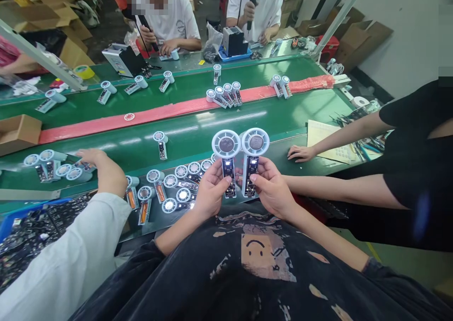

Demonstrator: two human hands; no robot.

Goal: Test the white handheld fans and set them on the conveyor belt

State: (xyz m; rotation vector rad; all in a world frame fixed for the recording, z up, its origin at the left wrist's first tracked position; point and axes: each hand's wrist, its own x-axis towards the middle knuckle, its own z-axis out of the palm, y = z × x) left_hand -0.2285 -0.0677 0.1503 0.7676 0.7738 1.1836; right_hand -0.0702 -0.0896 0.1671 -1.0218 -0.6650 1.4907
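Close in front of my body, my left hand is closed around the handle of a light-blue handheld fan. A matching handheld fan is in my right hand, its head touching or nearly touching the first. Both stand upright with round grilles on top. Their handles are uncovered, showing dark circuit boards, each with a lit white spot. My thumbs rest on the boards. Left of my hands, several more fans lie on the bench, some with boards showing; a few nearby show an orange part in the handle.
A green conveyor with a pink strip runs across, carrying several fans. A co-worker's sleeved arm reaches in at left; another person's hand rests at right. Two people work opposite. A blue bin holds dark parts.
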